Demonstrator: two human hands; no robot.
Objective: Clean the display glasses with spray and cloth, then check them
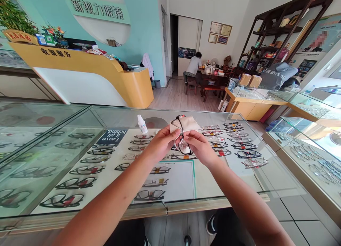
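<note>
A pair of dark-framed eyeglasses [182, 154] is held upright on its side above the glass counter, with one lens over the other. My left hand [165, 142] is closed on the frame from the left, its thumb near the bridge. From the right, my right hand [198, 146] pinches the eyeglasses around the bridge and lower lens. A pale cleaning cloth [192, 123] with a zigzag edge is bunched behind the upper lens, between both hands; the fingers behind it are hidden. A small white spray bottle [142, 124] stands on the counter left of my hands.
Below my arms, the glass display counter [181, 203] holds rows of eyeglasses [76, 182]. More glass cases [317, 143] stand at the right. A yellow and white reception desk [135, 84] is at the back left. One person [192, 67] sits at a far table; another person [278, 75] bends behind the right counter.
</note>
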